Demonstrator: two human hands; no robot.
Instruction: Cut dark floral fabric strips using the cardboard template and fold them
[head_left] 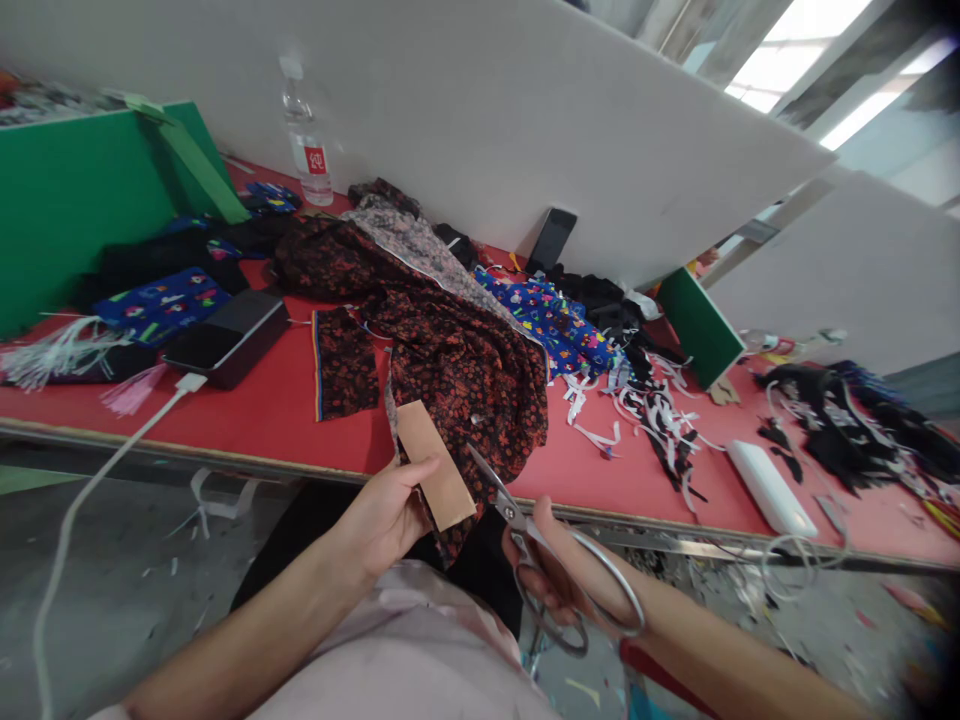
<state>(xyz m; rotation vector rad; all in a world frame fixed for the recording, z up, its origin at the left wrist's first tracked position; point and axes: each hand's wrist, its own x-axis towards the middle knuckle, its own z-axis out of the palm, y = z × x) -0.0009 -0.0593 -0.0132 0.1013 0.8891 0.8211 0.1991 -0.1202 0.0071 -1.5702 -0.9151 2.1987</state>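
Observation:
My left hand (386, 520) pinches a tan rectangular card (435, 465) together with the edge of a dark fabric (472, 370) that has a red floral print. The thumb lies on top of the card and the other fingers are underneath. In my right hand (555, 570) is a pair of metal scissors (510, 508), its blades pointing up and left towards the fabric, just right of the card. The blades look closed or nearly so. A small separate piece of the same floral fabric (345, 365), with a striped edge, lies flat to the left.
On the red table (247, 420) lie a black box-shaped device (229, 335) with a white cable, blue printed fabric (555, 320) and white scraps (667, 425). A water bottle (311, 150) and a phone (553, 238) stand at the back panel. A white power bank (770, 490) lies right.

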